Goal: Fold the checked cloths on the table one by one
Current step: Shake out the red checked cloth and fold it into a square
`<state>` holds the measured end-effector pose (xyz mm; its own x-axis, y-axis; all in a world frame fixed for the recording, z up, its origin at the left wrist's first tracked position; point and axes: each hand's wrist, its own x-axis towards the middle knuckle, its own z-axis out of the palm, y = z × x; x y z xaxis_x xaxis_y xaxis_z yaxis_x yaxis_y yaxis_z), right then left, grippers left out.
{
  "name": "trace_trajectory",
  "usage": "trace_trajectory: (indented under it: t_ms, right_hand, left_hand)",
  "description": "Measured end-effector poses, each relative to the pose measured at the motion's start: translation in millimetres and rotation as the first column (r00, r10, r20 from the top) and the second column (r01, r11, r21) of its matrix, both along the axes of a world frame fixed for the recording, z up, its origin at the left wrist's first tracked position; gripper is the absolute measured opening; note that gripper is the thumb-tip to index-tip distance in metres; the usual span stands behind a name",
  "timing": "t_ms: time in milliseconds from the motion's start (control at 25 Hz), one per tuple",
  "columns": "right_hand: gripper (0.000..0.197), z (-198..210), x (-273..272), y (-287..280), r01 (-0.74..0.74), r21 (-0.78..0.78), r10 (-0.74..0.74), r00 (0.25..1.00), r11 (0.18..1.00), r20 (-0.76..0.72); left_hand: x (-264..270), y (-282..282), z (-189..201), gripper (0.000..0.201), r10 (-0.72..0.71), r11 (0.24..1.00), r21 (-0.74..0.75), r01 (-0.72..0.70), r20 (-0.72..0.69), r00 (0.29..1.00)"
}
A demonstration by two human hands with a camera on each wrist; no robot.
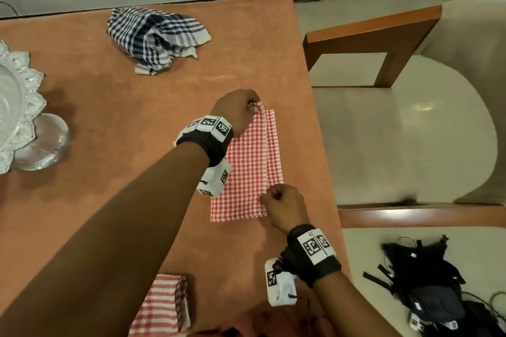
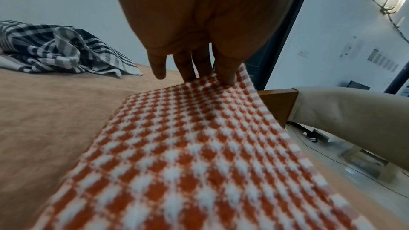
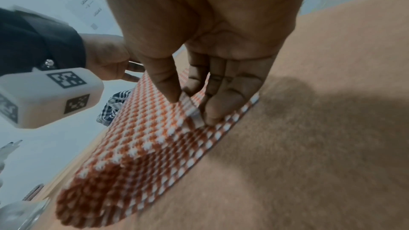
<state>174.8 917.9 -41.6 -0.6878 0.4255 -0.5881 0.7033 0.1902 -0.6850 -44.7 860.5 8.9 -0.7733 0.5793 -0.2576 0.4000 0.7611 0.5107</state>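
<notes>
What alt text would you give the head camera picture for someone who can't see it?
Two hands, left hand and right hand, pinch a fold of a red checked cloth on an orange table. A crumpled blue checked cloth lies farther back, a folded red one nearer.

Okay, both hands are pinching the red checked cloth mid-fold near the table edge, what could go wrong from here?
1. The red checked cloth lies close to the right edge of the table; a tug that way might slide it off toward the chair.
2. The left hand and right hand each pinch only a corner, so a slipping grip could leave the layers skewed.
</notes>
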Motion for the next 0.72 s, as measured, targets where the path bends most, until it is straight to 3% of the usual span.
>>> trace_trajectory:
  t_ms: [160,400,600,720]
  right_hand:
    - [0.016,3,10,18,0.007,0.075,-0.007,1.000,0.997,-0.007]
    - [0.015,-5,14,29,-0.041,0.157,0.034,0.998,0.987,0.052]
    - [0.014,-6,14,36,-0.063,0.175,0.058,0.998,0.982,0.034]
    - [0.018,-5,13,39,-0.076,0.153,0.072,0.997,0.985,0.036]
  left_hand:
    - [2,16,-8,0.022,-0.058,0.992,-0.120,0.043,-0.118,0.991]
    - [13,30,-22,0.031,-0.068,0.972,-0.233,0.032,-0.147,0.987]
    - [33,7,-1,0.032,0.139,0.988,-0.035,-0.147,-0.176,0.974]
    - [75,-33,4,0.033,0.295,0.955,0.064,-0.289,-0.137,0.945]
